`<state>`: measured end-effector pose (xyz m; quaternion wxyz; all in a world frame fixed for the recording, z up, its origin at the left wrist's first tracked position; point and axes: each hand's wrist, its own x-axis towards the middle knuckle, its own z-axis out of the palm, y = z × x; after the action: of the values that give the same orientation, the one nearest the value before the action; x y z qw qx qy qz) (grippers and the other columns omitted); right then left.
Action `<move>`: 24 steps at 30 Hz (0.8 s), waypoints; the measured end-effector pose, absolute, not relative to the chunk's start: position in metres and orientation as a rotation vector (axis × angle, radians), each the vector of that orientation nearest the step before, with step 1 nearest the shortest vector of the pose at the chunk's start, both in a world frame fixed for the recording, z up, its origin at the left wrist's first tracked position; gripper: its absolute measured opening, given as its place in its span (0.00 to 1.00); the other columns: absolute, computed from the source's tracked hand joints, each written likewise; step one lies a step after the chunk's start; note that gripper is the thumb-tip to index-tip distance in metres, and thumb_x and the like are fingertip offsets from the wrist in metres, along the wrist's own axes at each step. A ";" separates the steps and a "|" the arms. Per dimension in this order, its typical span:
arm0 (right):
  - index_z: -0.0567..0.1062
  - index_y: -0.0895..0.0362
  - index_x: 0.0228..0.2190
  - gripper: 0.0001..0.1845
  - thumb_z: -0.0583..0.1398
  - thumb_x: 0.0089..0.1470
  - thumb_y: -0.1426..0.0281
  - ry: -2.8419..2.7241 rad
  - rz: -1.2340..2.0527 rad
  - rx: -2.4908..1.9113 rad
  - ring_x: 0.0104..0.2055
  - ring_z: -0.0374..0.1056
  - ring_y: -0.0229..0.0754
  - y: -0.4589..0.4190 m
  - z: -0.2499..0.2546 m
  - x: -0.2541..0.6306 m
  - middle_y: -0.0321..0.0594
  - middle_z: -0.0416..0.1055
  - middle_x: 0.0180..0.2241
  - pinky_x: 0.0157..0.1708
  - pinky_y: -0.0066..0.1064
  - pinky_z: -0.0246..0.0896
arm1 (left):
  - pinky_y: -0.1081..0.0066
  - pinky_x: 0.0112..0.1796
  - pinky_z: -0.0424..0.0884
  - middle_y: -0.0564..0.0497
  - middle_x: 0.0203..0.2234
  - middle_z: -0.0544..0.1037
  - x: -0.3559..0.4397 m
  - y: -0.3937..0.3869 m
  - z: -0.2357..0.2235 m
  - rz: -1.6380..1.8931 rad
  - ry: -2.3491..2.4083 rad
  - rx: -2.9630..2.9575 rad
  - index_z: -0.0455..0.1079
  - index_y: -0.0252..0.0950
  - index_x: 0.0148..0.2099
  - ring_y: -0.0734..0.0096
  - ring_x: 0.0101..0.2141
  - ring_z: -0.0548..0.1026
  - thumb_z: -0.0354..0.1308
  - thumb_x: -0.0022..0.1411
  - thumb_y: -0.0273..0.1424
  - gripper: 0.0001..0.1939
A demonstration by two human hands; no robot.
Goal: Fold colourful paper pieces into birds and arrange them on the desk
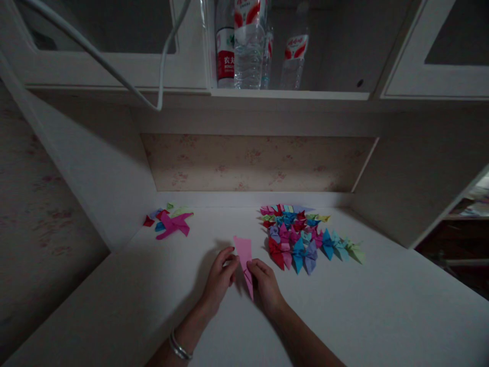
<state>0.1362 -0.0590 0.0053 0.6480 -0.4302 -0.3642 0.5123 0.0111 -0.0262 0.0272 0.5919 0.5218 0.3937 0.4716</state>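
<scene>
Right hand (268,289) closed in a pinch on a tapering pink paper (244,248), left hand (219,275) half-curled at its left edge, whether gripping unclear, paper over the white tabletop (336,311), small paper pile (173,224) beyond at left, rows of folded papers (298,254) at right

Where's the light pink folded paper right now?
In the head view, the light pink folded paper is below centre, between the left hand and the right hand, which pinches it, left of the larger cluster of folded-paper figures.
</scene>
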 end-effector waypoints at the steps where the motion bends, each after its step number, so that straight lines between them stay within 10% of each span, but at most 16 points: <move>1: 0.68 0.58 0.21 0.16 0.62 0.46 0.58 -0.863 1.197 -0.999 0.23 0.56 0.35 -0.060 0.005 0.136 0.32 0.61 0.19 0.26 0.27 0.53 | 0.79 0.17 0.54 0.55 0.30 0.70 0.010 -0.026 0.029 1.103 0.903 1.229 0.65 0.36 0.47 0.84 0.18 0.60 0.58 0.56 0.42 0.20; 12: 0.71 0.58 0.24 0.18 0.61 0.49 0.55 -1.016 1.182 -1.122 0.17 0.52 0.30 -0.066 0.008 0.144 0.28 0.59 0.15 0.18 0.24 0.45 | 0.79 0.17 0.53 0.61 0.14 0.61 -0.004 -0.020 0.032 1.227 0.918 1.204 0.67 0.35 0.35 0.82 0.16 0.58 0.59 0.56 0.38 0.12; 24: 0.70 0.58 0.32 0.19 0.63 0.49 0.55 -0.963 1.231 -1.087 0.14 0.54 0.29 -0.069 -0.001 0.165 0.26 0.61 0.15 0.13 0.21 0.45 | 0.76 0.22 0.67 0.55 0.27 0.73 -0.004 -0.018 0.030 1.279 0.947 1.054 0.67 0.36 0.39 0.73 0.25 0.73 0.62 0.52 0.39 0.16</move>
<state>0.1650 -0.0691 -0.0007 0.5802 -0.4652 -0.4119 0.5266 -0.0040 -0.0176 0.0301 0.5780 0.4507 0.4050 0.5466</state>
